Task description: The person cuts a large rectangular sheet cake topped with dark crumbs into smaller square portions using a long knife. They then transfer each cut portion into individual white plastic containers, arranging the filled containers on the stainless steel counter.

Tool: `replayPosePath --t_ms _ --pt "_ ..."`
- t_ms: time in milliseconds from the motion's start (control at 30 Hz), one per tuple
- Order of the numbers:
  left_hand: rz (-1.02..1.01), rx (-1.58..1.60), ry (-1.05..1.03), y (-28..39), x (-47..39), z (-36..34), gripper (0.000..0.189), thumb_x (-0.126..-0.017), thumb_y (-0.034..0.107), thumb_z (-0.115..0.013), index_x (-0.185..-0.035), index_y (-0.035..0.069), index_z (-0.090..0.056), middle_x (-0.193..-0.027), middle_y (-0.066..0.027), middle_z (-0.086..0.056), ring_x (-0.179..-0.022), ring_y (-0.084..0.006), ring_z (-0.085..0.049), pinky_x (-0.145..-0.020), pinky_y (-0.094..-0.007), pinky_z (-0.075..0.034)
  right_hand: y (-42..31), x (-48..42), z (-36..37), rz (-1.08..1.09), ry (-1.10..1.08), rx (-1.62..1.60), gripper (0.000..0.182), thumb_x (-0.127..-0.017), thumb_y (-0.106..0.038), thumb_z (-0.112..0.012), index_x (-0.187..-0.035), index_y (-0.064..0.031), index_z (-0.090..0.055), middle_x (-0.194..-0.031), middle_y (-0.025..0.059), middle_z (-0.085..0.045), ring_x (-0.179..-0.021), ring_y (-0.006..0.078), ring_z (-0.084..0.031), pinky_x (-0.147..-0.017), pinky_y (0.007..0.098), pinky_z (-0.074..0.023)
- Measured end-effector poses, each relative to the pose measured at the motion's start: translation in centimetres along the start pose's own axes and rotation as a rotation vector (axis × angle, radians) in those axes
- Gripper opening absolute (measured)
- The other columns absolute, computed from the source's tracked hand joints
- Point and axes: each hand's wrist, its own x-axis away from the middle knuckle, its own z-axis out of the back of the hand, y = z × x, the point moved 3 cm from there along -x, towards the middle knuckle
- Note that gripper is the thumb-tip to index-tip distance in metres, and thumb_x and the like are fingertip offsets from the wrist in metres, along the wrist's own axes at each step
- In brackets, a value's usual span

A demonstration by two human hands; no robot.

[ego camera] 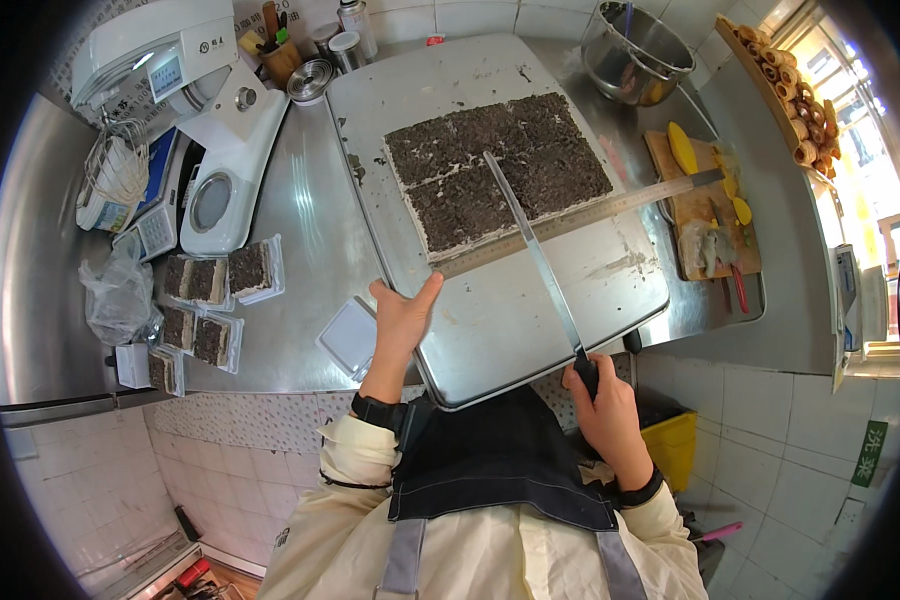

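A dark-crumbed slab of layered cake [495,169] lies on an upturned metal baking tray [495,322], with lines scored across its top. Along its near edge lies a long metal ruler [570,217]. My left hand [409,311] is at the tray's left edge, its thumb by the ruler's left end; whether it grips anything is unclear. In my right hand [606,405] is the black handle of a long-bladed knife [544,262], whose tip reaches over the middle of the cake.
Cut cake pieces in clear plastic boxes [217,337] stand at left, near a stand mixer [232,127]. A steel pot [634,56] stands at back right. A wooden board [667,161] at right holds mango pieces and a red-handled knife [740,289].
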Motion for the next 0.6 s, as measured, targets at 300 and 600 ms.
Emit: replayPosePath --t_ms 300,600 --pt "0.029 -0.094 0.024 0.1 0.3 0.2 0.104 -0.066 0.051 -0.073 -0.118 -0.021 -0.019 -0.109 -0.0333 -0.048 -0.104 -0.0341 -0.052 -0.088 -0.0334 -0.042 -2.5 -1.0 -0.9 -0.069 -0.052 0.085 0.027 -0.086 -0.018 -0.056 -0.100 0.0029 -0.046 -0.068 0.0226 -0.058 -0.064 0.0402 -0.058 -0.055 0.0424 -0.0459" --pt "0.034 -0.087 0.032 0.0 0.3 0.0 0.104 -0.066 0.051 -0.073 -0.117 -0.021 -0.020 -0.108 -0.0337 -0.048 -0.102 -0.0343 -0.052 -0.088 -0.0333 -0.042 -2.7 -1.3 -1.2 -0.091 -0.093 0.101 0.026 -0.086 -0.019 -0.055 -0.098 0.0034 -0.046 -0.068 0.0231 -0.058 -0.064 0.0412 -0.058 -0.056 0.0432 -0.0461"
